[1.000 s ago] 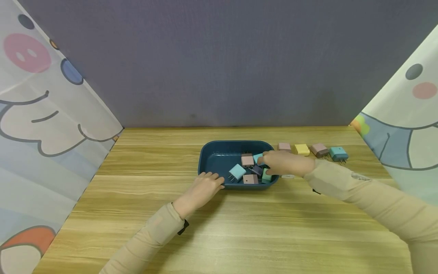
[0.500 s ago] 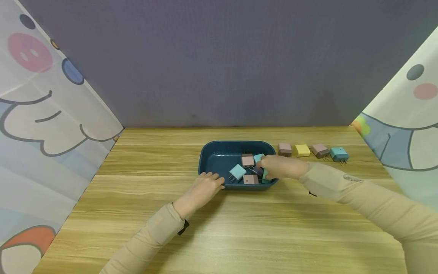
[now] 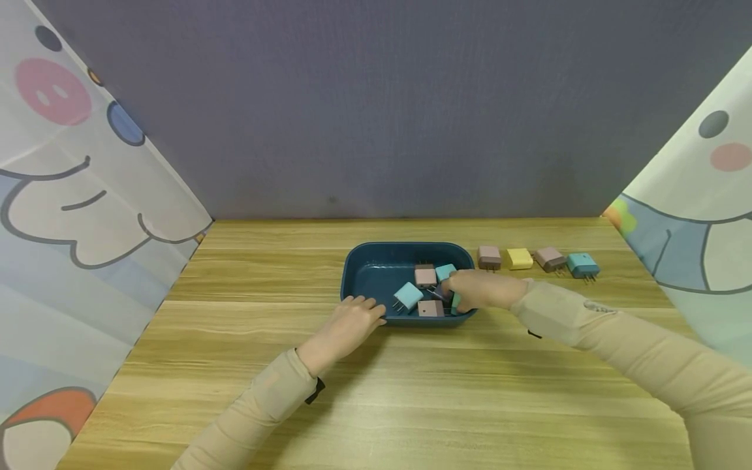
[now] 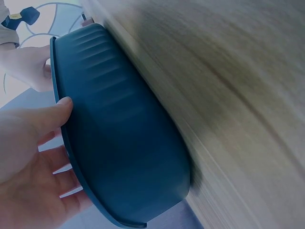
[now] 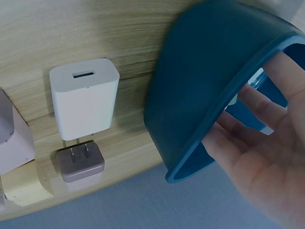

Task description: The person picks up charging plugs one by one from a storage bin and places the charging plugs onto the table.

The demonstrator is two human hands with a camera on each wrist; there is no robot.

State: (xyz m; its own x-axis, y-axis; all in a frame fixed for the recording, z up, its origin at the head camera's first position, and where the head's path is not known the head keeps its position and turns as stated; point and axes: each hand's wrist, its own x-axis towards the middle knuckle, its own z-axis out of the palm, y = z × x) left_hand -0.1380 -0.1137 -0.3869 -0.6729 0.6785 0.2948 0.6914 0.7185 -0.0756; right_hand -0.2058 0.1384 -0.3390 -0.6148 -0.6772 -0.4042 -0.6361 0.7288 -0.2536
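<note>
My left hand [image 3: 348,324] grips the near-left rim of a dark blue plastic box [image 3: 376,247]. In the left wrist view its thumb lies outside the wall and its fingers go over the rim. My right hand [image 3: 484,289] reaches over the box's right end, with its fingers [image 5: 259,105] down inside. Its fingertips are at a dark navy charger [image 3: 440,294] and a green charger [image 3: 455,303], both partly covered; I cannot tell whether it pinches one. Beside them in the box lie two light blue chargers [image 3: 408,296] and two pinkish-brown chargers [image 3: 431,309].
Right of the box, a row of plug chargers stands on the wooden table [image 3: 470,398]: mauve [image 3: 489,257], yellow [image 3: 519,258], another mauve [image 3: 550,258] and blue [image 3: 582,264]. A white charger [image 5: 85,102] stands close by the box. A grey partition [image 3: 388,117] rises behind.
My right hand has moved slightly left and lower into the box, covering more of the green and navy chargers. The left hand has stayed on the rim.
</note>
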